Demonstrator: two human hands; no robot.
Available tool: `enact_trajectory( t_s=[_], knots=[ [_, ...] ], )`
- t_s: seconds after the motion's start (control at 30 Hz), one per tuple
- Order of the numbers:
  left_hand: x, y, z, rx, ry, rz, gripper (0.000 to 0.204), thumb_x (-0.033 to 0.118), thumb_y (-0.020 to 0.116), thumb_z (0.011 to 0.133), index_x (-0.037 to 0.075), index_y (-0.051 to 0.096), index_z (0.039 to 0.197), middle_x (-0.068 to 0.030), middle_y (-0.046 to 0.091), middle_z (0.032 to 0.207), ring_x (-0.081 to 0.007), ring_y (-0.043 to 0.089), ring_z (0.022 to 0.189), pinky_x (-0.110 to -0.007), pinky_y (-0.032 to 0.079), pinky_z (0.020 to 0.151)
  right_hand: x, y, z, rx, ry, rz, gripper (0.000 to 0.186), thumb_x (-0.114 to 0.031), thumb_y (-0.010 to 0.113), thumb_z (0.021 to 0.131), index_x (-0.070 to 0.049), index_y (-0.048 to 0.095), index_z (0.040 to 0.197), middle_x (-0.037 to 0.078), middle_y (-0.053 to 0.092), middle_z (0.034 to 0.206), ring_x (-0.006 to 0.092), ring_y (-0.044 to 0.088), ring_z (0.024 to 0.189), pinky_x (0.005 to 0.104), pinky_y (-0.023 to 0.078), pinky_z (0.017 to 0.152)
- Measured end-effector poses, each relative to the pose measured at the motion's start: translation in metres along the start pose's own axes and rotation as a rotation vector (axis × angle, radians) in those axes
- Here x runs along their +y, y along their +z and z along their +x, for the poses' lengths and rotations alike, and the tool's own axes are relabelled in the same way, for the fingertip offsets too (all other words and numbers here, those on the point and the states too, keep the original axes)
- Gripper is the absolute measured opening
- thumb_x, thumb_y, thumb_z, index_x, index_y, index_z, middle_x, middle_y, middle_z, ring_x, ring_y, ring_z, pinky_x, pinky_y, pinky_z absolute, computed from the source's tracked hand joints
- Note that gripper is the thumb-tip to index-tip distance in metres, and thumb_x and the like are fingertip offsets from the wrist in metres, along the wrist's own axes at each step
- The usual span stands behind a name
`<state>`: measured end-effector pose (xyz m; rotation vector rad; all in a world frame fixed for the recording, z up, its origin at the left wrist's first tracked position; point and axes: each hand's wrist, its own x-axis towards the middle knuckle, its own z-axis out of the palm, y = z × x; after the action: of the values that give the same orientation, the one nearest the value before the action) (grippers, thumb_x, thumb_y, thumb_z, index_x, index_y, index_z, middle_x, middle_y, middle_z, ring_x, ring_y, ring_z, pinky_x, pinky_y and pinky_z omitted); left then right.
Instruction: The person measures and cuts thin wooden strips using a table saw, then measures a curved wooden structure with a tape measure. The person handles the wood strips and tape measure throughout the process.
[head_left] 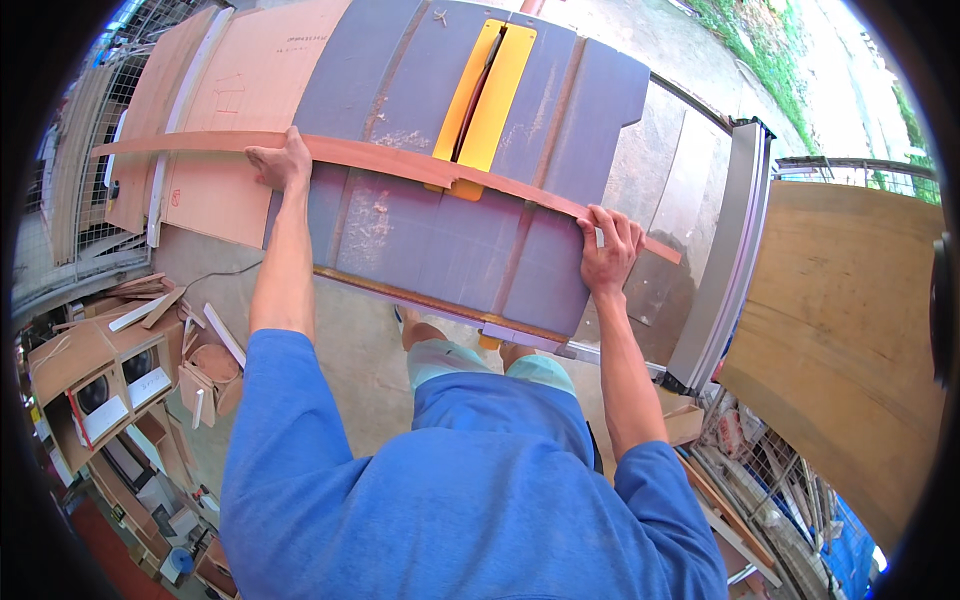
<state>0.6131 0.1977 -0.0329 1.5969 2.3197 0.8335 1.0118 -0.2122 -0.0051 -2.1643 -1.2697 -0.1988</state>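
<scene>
The wooden strip lies crosswise over the saw table, its long axis running left to right with the right end nearer the body; it crosses the near end of the yellow insert, a notch showing there; whether it bears on the table cannot be told. The left hand is closed on the strip left of the insert; the right hand, fingers curled over it near its right end, appears somewhat nearer the insert.
</scene>
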Motion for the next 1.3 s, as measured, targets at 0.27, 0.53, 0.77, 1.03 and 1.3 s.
enact_trajectory(
  t_s=[0.27,0.53,0.77,1.03,1.3],
  knots=[
    [0.01,0.01,0.005,0.073,0.019,-0.01,0.113,0.059,0.065,0.085,-0.021,0.02,0.152,-0.0306,0.036,0.157,-0.0378,0.038,0.148,-0.056,0.022,0.122,0.008,0.004,0.008,-0.002,0.005,0.024,0.024,-0.038,0.076,0.093,-0.022,0.077,0.111,-0.004,0.07,0.106,0.0203,0.06,0.102,0.0397,0.037,0.101],
    [0.009,0.01,0.01,0.126,0.022,0.004,0.102,0.055,0.071,0.083,-0.02,0.032,0.141,-0.0313,0.045,0.143,-0.0453,0.048,0.135,-0.053,0.038,0.112,0.009,0.008,0.018,0.005,-0.011,0.037,0.026,-0.041,0.074,0.094,-0.02,0.077,0.11,-0.004,0.069,0.105,0.02,0.059,0.101,0.0392,0.037,0.101],
    [0.024,0.007,0.0,0.063,-0.02,-0.029,0.103,0.054,0.072,0.083,-0.021,0.031,0.142,-0.0332,0.047,0.142,-0.0452,0.05,0.135,-0.053,0.041,0.111,0.012,0.01,0.024,0.008,-0.006,0.009,0.026,-0.041,0.073,0.095,-0.02,0.078,0.109,-0.003,0.069,0.103,0.0202,0.058,0.101,0.04,0.037,0.102],
    [0.007,0.022,0.017,0.143,0.01,0.04,0.107,0.054,0.071,0.084,-0.02,0.028,0.148,-0.0343,0.042,0.151,-0.0461,0.046,0.14,-0.051,0.04,0.115,0.009,0.01,0.025,-0.028,0.026,-0.001,0.026,-0.042,0.071,0.096,-0.022,0.078,0.112,-0.003,0.068,0.106,0.0201,0.059,0.107,0.0463,0.033,0.112],
    [0.018,0.015,0.009,0.042,-0.002,-0.012,0.117,0.054,0.068,0.087,-0.024,0.013,0.154,-0.0376,0.028,0.162,-0.0448,0.03,0.153,-0.046,0.029,0.125,0.009,0.011,0.027,-0.035,0.076,-0.007,0.027,-0.043,0.07,0.097,-0.024,0.077,0.115,-0.004,0.067,0.109,0.0199,0.06,0.111,0.0504,0.027,0.119]
  ],
)
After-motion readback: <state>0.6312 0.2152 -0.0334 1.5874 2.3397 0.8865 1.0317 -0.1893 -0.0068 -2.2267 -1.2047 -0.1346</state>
